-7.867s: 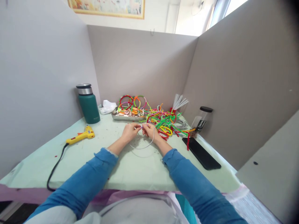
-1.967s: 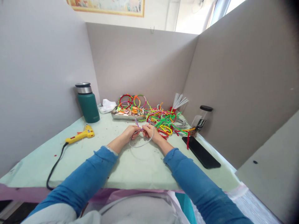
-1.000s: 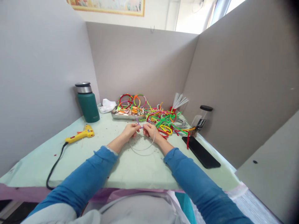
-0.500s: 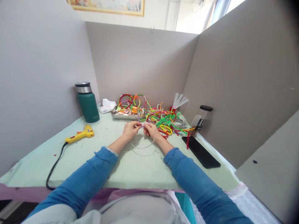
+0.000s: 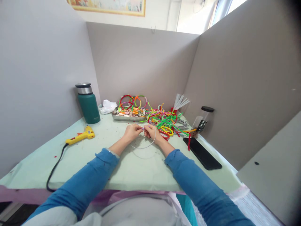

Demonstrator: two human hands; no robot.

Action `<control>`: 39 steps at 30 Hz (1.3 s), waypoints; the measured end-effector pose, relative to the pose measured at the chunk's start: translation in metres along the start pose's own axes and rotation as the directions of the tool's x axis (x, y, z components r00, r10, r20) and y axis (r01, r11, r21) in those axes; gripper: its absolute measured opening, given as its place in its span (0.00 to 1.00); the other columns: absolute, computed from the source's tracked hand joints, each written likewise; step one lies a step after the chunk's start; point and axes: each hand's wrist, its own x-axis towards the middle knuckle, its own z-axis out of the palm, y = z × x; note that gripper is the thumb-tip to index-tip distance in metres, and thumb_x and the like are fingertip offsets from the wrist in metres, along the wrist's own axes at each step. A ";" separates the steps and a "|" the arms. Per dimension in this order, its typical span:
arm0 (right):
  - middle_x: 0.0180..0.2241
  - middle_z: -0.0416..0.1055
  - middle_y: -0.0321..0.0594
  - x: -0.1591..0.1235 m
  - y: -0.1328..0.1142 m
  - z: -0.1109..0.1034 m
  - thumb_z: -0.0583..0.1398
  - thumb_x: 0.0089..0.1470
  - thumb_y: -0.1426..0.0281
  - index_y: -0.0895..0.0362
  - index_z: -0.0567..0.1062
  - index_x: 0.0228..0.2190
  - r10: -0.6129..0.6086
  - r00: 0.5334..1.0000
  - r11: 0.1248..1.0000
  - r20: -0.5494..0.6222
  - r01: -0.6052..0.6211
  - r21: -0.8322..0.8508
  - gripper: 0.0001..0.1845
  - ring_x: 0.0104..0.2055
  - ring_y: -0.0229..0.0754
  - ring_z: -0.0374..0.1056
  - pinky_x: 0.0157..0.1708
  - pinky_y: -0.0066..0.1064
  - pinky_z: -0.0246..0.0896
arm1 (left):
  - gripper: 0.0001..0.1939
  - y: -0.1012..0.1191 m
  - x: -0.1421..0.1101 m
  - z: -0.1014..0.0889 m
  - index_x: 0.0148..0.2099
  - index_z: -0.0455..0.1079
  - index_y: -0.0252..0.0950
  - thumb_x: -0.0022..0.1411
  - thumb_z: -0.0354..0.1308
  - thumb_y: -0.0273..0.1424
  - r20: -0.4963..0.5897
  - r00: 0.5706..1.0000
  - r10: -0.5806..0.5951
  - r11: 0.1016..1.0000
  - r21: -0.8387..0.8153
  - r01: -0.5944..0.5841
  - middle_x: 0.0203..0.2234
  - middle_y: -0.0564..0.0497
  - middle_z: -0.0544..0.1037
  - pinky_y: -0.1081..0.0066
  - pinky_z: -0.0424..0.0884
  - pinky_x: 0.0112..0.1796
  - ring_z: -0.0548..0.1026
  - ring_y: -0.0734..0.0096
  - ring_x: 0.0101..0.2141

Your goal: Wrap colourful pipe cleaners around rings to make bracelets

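My left hand (image 5: 130, 132) and my right hand (image 5: 152, 132) meet over the middle of the pale green table (image 5: 131, 166). Both are closed in a pinch on a thin grey wire hoop (image 5: 146, 146) that curves down between them onto the table. At the pinch point a short purple pipe cleaner (image 5: 142, 128) shows between my fingertips. Just beyond my right hand lies a tangle of coloured pipe cleaners (image 5: 164, 122).
A metal tray (image 5: 128, 118) of wrapped hoops and shells stands at the back. A green flask (image 5: 88, 103) is at the back left, a yellow glue gun (image 5: 80, 137) with its cord at left. A black phone (image 5: 202, 153), a jar (image 5: 204, 121) and white sticks (image 5: 180, 102) are at right.
My hands have stayed together, twisting slightly. The purple end that stuck up between my fingers now lies lower at the pinch, and the hoop has shifted a little.
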 end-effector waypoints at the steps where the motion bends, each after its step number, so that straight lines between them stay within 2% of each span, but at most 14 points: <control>1: 0.14 0.64 0.32 0.000 0.001 0.000 0.54 0.50 0.57 0.59 0.66 0.22 -0.004 1.000 1.000 0.001 0.004 -0.006 0.18 0.13 0.29 0.53 0.13 0.22 0.46 | 0.04 0.000 0.000 0.000 0.29 0.77 0.38 0.48 0.61 0.29 0.006 1.000 0.000 1.000 -0.009 0.000 0.25 0.51 0.76 0.74 0.63 0.33 0.70 0.71 0.27; 11: 0.14 0.64 0.32 0.001 0.002 0.000 0.54 0.51 0.57 0.58 0.66 0.22 -0.016 1.000 1.000 0.004 0.016 -0.020 0.18 0.13 0.30 0.53 0.13 0.22 0.46 | 0.04 -0.008 0.001 0.004 0.29 0.78 0.39 0.49 0.61 0.30 -0.011 1.000 0.009 0.998 -0.054 -0.010 0.30 0.49 0.76 0.72 0.64 0.40 0.72 0.68 0.34; 17: 0.14 0.64 0.32 -0.001 -0.001 0.000 0.54 0.51 0.57 0.58 0.66 0.22 -0.013 1.000 1.000 0.011 0.013 -0.014 0.17 0.13 0.29 0.53 0.13 0.22 0.46 | 0.06 -0.010 0.001 0.004 0.30 0.78 0.38 0.51 0.59 0.31 0.028 1.000 0.006 0.999 -0.033 -0.005 0.27 0.51 0.78 0.74 0.63 0.33 0.72 0.70 0.29; 20: 0.14 0.64 0.32 -0.001 -0.002 0.000 0.54 0.51 0.57 0.58 0.66 0.22 -0.003 1.000 1.000 0.005 0.003 -0.026 0.17 0.13 0.29 0.53 0.13 0.22 0.46 | 0.07 -0.009 0.000 0.004 0.30 0.78 0.37 0.51 0.58 0.31 0.054 0.997 -0.056 0.995 -0.077 0.060 0.21 0.53 0.77 0.76 0.61 0.27 0.70 0.73 0.25; 25: 0.14 0.64 0.33 -0.001 -0.001 0.000 0.54 0.51 0.57 0.58 0.66 0.21 -0.023 1.000 0.999 0.003 0.023 -0.026 0.18 0.13 0.30 0.53 0.14 0.23 0.46 | 0.09 -0.004 -0.001 0.002 0.29 0.77 0.34 0.51 0.59 0.33 0.114 0.977 -0.182 0.966 -0.164 0.199 0.10 0.57 0.67 0.76 0.56 0.20 0.63 0.78 0.15; 29: 0.14 0.64 0.33 -0.001 -0.001 0.000 0.54 0.52 0.57 0.58 0.66 0.21 -0.021 1.000 0.999 0.004 0.021 -0.028 0.18 0.13 0.30 0.53 0.13 0.23 0.45 | 0.10 -0.002 -0.001 0.001 0.27 0.75 0.33 0.50 0.59 0.35 0.128 0.966 -0.226 0.953 -0.176 0.246 0.08 0.58 0.63 0.76 0.55 0.19 0.60 0.79 0.13; 36: 0.14 0.64 0.32 0.000 0.000 -0.001 0.54 0.52 0.57 0.58 0.66 0.22 -0.033 0.999 0.999 0.006 0.033 -0.004 0.18 0.13 0.29 0.53 0.13 0.22 0.46 | 0.12 -0.002 -0.002 0.002 0.25 0.73 0.34 0.51 0.58 0.38 0.112 0.968 -0.225 0.963 -0.127 0.239 0.08 0.58 0.63 0.77 0.54 0.18 0.59 0.80 0.13; 39: 0.14 0.64 0.32 0.000 0.001 -0.001 0.54 0.52 0.57 0.58 0.66 0.22 -0.041 0.999 0.999 0.011 0.041 -0.004 0.17 0.13 0.29 0.53 0.13 0.22 0.46 | 0.13 -0.002 -0.002 0.002 0.24 0.71 0.33 0.52 0.58 0.39 0.140 0.961 -0.238 0.954 -0.153 0.259 0.08 0.58 0.62 0.77 0.53 0.17 0.59 0.80 0.12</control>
